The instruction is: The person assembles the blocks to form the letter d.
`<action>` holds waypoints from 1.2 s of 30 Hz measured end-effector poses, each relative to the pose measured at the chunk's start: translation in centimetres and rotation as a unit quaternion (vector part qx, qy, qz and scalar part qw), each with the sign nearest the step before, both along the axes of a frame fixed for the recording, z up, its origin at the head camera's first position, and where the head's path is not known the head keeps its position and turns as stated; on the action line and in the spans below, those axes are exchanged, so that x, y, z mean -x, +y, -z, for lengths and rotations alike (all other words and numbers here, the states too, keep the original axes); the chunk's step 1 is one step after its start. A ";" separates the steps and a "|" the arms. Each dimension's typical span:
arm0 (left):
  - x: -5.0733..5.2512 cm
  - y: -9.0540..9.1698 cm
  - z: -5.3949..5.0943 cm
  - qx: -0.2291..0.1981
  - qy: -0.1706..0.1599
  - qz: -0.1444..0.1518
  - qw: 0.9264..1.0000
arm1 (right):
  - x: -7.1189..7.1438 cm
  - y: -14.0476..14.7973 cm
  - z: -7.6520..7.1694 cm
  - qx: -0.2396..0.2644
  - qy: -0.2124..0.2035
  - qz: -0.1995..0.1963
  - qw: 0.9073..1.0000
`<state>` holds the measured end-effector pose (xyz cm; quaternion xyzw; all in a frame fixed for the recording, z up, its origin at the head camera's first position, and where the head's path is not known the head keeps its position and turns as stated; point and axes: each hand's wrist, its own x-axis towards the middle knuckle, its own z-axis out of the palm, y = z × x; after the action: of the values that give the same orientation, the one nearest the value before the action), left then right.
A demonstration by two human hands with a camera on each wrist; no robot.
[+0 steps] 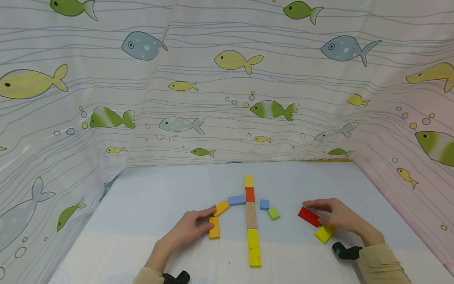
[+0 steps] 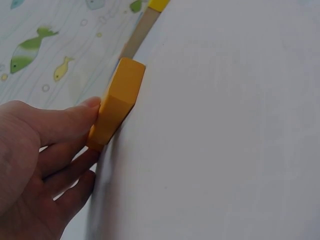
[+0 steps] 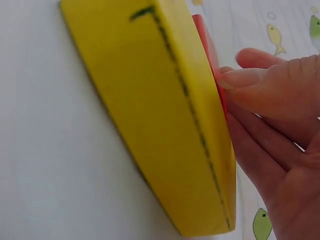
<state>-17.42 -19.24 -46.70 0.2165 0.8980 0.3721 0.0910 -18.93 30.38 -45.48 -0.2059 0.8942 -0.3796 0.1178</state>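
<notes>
My left hand (image 1: pixel 188 227) rests against two orange blocks; its index finger touches the tilted upper orange block (image 1: pixel 222 207) and its thumb the side of the lower orange block (image 1: pixel 214 228). In the left wrist view one orange block (image 2: pixel 120 90) shows beside the thumb, with the other mostly hidden. Over on the right, my right hand (image 1: pixel 342 217) pinches a red block (image 1: pixel 308 217) between thumb and fingers. A yellow block (image 1: pixel 325 233) lies just below that thumb, near the red block's end. Dark line marks run along this yellow block (image 3: pixel 135 100) in the right wrist view.
A column of blocks runs down the middle: light yellow (image 1: pixel 248 180), orange-red (image 1: pixel 250 194), plain wood (image 1: pixel 251 215), long yellow (image 1: pixel 253 248). A blue block (image 1: pixel 236 200) meets it at left; a small blue (image 1: pixel 264 204) and a green block (image 1: pixel 274 213) lie right. Fish-printed curtain (image 1: pixel 198 102) surrounds the table.
</notes>
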 end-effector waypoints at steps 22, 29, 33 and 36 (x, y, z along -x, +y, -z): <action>0.1 0.0 -0.1 0.004 -0.003 0.001 1.000 | -0.2 -0.7 0.1 -0.005 -0.005 -0.013 1.000; 0.1 0.0 -0.1 0.003 -0.005 0.001 1.000 | -0.2 -1.5 0.3 -0.009 -0.009 -0.011 1.000; 0.0 0.1 -0.1 0.006 -0.003 0.000 1.000 | -0.2 -1.7 0.5 -0.011 -0.006 -0.009 1.000; 0.1 0.1 -0.2 0.007 -0.002 -0.001 1.000 | -0.1 -1.8 0.5 -0.013 -0.009 0.002 1.000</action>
<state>-17.48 -19.12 -46.54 0.2136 0.9006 0.3665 0.0941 -18.82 28.59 -45.99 -0.1996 0.8985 -0.3695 0.1279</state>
